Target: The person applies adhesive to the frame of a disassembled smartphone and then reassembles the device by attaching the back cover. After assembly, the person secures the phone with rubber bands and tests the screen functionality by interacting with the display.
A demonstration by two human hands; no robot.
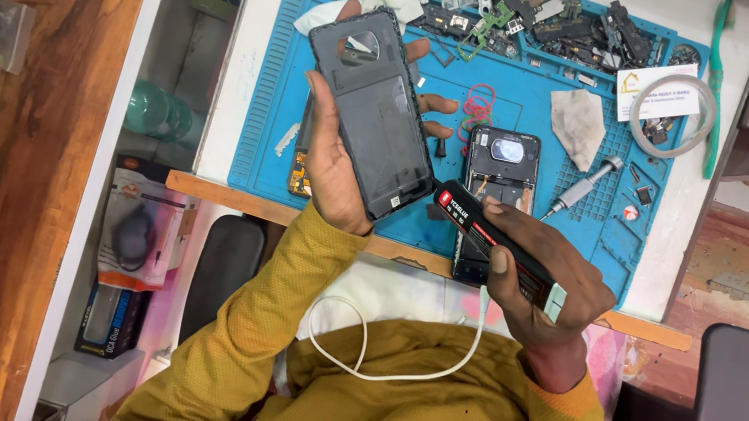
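While the left hand (337, 159) grips a dark phone cover (373, 111), the right hand (540, 279) clasps a black red-labelled tube (496, 243).

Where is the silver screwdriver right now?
In the head view, the silver screwdriver lies on the blue mat, right of the opened phone, below a crumpled cloth.

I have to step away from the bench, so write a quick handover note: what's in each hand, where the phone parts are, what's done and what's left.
Left hand: holds the dark phone back cover, inner side up, above the blue work mat.
Right hand: grips a black and red tube, nozzle at the cover's lower edge.
Opened phone lies on the mat; screwdriver to its right, loose parts along the far edge.
Done: cover is off.
Left: cover is not yet back on the phone.
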